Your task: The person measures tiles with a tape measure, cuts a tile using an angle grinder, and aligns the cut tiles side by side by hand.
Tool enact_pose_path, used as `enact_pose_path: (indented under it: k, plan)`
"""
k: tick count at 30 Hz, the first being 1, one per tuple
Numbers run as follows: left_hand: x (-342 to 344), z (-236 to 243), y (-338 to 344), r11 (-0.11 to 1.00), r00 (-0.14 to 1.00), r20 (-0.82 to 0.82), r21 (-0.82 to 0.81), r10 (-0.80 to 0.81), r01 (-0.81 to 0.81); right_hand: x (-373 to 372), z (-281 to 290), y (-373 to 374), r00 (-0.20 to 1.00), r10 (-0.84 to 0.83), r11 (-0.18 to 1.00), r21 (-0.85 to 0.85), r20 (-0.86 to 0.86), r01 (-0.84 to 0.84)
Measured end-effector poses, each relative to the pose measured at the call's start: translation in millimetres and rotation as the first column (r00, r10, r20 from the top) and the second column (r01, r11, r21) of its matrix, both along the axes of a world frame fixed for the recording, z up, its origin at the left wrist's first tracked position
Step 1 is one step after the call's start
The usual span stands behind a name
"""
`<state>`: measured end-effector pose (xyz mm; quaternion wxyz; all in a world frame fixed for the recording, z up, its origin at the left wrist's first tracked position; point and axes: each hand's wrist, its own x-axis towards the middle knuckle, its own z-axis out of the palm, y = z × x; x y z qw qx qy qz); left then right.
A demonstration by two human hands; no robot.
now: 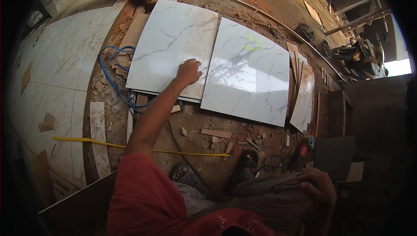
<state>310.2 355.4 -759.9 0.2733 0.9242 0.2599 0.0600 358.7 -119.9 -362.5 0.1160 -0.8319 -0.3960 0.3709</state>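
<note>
My left arm stretches forward, and my left hand (190, 71) rests on a white grey-veined tile (167, 36), fingers apart on its dusty, brown-smeared right side. Nothing shows in its grasp. Beside that tile, across a narrow gap, lies a second glossy veined tile (247, 73) with yellow-green marks near its far edge. My right hand (319, 186) lies over my bent right knee, its fingers draped on the trouser cloth and holding nothing visible. A yellow tape measure (195, 153) stretches across the ground in front of my feet.
A blue hose (114, 84) loops left of the tiles. At right lie a red angle grinder (299, 152) with cable and a stack of tile offcuts (304, 99). Broken pieces litter the dirt. Laid floor tiles (52, 71) spread at left; a motorcycle (360, 58) stands far right.
</note>
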Motion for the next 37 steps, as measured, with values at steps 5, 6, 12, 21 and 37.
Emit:
enact_pose_path:
  k: [5,6,12,21,37]
  plan:
    - [-56.4,4.6,60.7,0.889,0.890,-0.109,0.184,0.444,-0.420,5.0,10.4,7.2,0.983,-0.174,0.985,0.009,-0.049,0.175]
    - [-72.3,-5.0,77.2,0.818,0.830,-0.066,0.232,0.553,-0.527,9.8,6.4,2.3,0.978,-0.193,0.981,0.010,-0.079,0.195]
    - [-148.9,-24.6,140.2,0.747,0.753,-0.039,0.167,0.657,-0.643,23.0,0.4,-45.8,0.911,-0.401,0.911,0.064,-0.099,0.408]
    - [-155.9,-13.4,138.2,0.735,0.744,-0.091,-0.118,0.662,-0.668,13.9,7.5,-74.1,0.837,-0.518,0.822,0.166,-0.176,0.544]
    - [-174.2,23.8,177.0,0.603,0.717,-0.046,-0.505,0.696,-0.618,12.4,-9.1,-87.8,0.803,-0.563,0.764,0.246,-0.196,0.596]
